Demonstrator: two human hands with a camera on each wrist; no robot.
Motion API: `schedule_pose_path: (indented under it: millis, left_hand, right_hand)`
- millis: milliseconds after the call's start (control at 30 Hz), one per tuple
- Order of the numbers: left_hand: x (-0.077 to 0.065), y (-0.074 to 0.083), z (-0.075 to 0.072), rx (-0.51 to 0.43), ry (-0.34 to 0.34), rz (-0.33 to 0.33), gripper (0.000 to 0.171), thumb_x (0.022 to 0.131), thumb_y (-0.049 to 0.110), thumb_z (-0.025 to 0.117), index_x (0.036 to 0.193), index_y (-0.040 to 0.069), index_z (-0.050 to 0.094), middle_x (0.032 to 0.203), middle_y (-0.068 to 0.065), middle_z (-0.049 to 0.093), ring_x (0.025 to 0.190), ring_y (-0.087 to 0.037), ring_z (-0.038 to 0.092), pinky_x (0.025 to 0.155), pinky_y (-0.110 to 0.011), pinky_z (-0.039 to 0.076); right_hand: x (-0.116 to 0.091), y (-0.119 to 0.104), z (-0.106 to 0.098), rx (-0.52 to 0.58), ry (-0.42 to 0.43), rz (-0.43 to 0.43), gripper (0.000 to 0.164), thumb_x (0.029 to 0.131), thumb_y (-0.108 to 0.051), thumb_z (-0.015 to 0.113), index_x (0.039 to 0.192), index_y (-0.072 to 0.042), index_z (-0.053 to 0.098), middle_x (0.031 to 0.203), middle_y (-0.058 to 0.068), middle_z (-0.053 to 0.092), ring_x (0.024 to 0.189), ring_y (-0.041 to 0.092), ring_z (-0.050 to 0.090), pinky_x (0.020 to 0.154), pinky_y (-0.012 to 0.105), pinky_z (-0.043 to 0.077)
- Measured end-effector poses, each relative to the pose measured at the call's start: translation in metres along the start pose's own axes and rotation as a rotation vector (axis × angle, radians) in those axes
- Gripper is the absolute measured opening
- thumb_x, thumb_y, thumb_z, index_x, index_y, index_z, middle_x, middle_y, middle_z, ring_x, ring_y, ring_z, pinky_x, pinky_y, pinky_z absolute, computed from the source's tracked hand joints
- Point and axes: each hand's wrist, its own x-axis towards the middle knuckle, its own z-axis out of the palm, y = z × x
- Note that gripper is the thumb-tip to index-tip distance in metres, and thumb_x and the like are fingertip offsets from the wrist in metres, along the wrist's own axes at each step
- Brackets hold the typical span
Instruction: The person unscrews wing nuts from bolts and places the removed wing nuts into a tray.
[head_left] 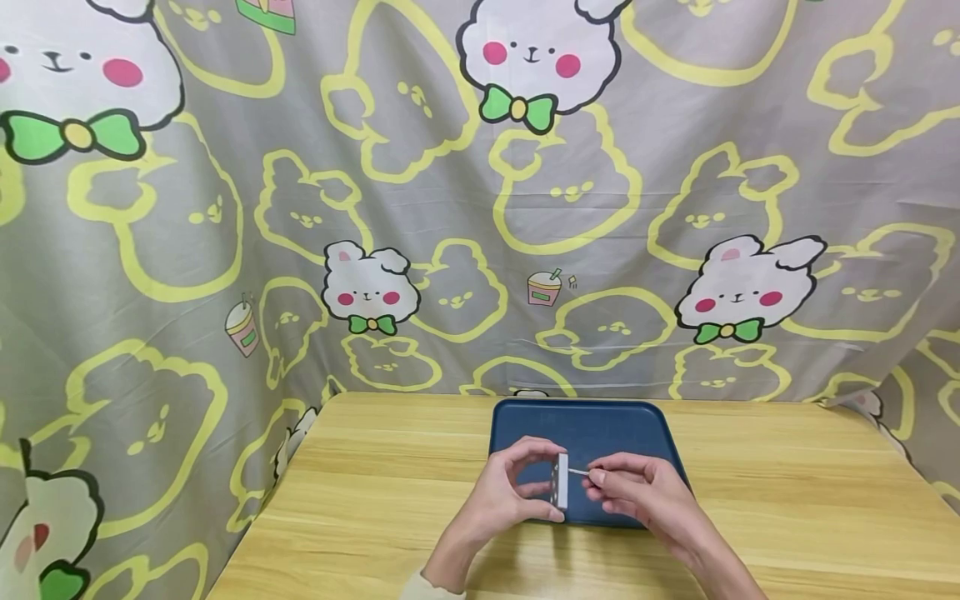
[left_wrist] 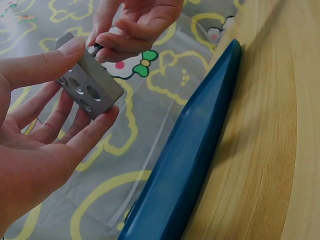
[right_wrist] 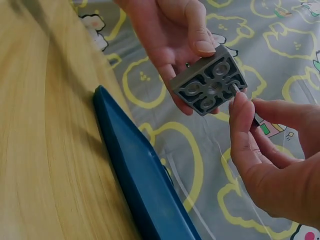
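Note:
My left hand [head_left: 498, 496] grips a grey metal block [head_left: 562, 483] by its edges, between thumb and fingertips, above the tray. Several round holes show on the block's face [left_wrist: 85, 91] in the left wrist view. Its other side [right_wrist: 210, 82], in the right wrist view, is ribbed, with a hole near each corner and one in the centre. Thumb and fingers of my right hand [head_left: 645, 492] pinch a thin silver rod [right_wrist: 236, 88] with a dark end. The rod's tip is right at a corner hole; how deep it sits is hidden.
Below both hands a dark blue tray [head_left: 592, 425] with a raised rim lies on the light wooden table [head_left: 390, 475]. A grey curtain [head_left: 442, 208] printed with cartoon animals hangs behind the table and along its left side.

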Motion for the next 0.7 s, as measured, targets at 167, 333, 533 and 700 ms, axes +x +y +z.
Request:
schedule_pose_path:
  millis: [167, 333, 533, 700]
  left_hand:
    - [0.0, -0.001, -0.001, -0.014, 0.005, -0.025, 0.064, 0.074, -0.013, 0.085, 0.132, 0.003, 0.064, 0.133, -0.011, 0.059, 0.126, -0.025, 0.057, 0.097, -0.041, 0.058]
    - [0.0, -0.002, -0.003, -0.08, 0.002, -0.057, 0.062, 0.078, -0.007, 0.085, 0.135, 0.0, 0.062, 0.139, -0.016, 0.056, 0.127, -0.029, 0.057, 0.097, -0.043, 0.057]
    - [-0.001, -0.002, -0.006, -0.144, -0.004, -0.066, 0.067, 0.08, -0.001, 0.087, 0.139, -0.005, 0.057, 0.142, -0.011, 0.056, 0.132, -0.042, 0.051, 0.098, -0.042, 0.057]
    - [-0.002, -0.001, -0.007, -0.157, 0.002, -0.062, 0.067, 0.08, 0.0, 0.087, 0.14, -0.004, 0.056, 0.143, -0.016, 0.054, 0.13, -0.038, 0.054, 0.102, -0.043, 0.054]
  right_hand:
    - [-0.002, 0.001, 0.007, -0.166, 0.083, -0.148, 0.029, 0.097, -0.012, 0.073, 0.117, 0.008, 0.068, 0.104, 0.017, 0.076, 0.093, 0.022, 0.075, 0.079, 0.034, 0.064]
    - [-0.003, 0.005, 0.016, -0.397, 0.194, -0.413, 0.018, 0.091, -0.003, 0.077, 0.107, 0.001, 0.073, 0.098, 0.015, 0.076, 0.088, 0.018, 0.076, 0.074, 0.032, 0.064]
    - [0.003, 0.013, 0.019, -0.618, 0.254, -0.781, 0.034, 0.081, 0.013, 0.079, 0.104, -0.013, 0.076, 0.098, 0.002, 0.076, 0.084, 0.01, 0.073, 0.071, 0.026, 0.063]
    - [0.008, 0.016, 0.018, -0.754, 0.26, -1.039, 0.045, 0.073, 0.018, 0.082, 0.106, -0.012, 0.076, 0.102, 0.002, 0.074, 0.085, 0.012, 0.072, 0.074, 0.017, 0.059]
